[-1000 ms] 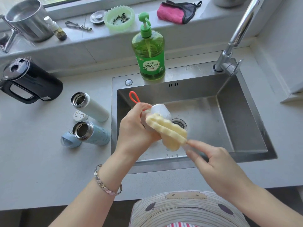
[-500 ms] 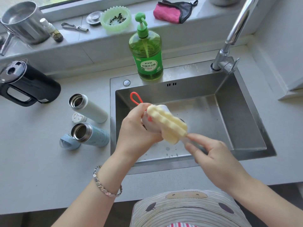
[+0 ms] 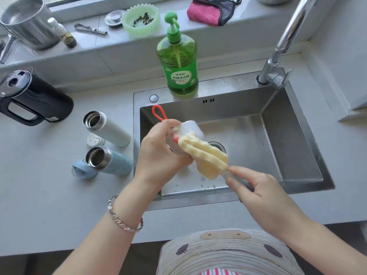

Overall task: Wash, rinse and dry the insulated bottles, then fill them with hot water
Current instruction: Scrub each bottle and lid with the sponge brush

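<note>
Yellow foam of a sponge brush (image 3: 206, 155) is held over the steel sink (image 3: 294, 147), its red loop handle sticking up past the left hand (image 3: 160, 153). The handle end is gripped in the curled fingers of that hand, together with a white piece that cannot be made out. The near-right tip of the sponge is pinched between thumb and forefinger of the right hand (image 3: 264, 197). Two insulated bottles are set uncapped on the desk (image 3: 49, 195) just left of the sink: a white bottle (image 3: 111, 132) farther and a blue bottle (image 3: 115, 162) nearer, with a white lid (image 3: 95, 140) and a blue lid (image 3: 81, 170) beside them. A black kettle (image 3: 35, 98) is placed farther left, and a green soap dispenser (image 3: 177, 62) is placed on the sink's far rim.
</note>
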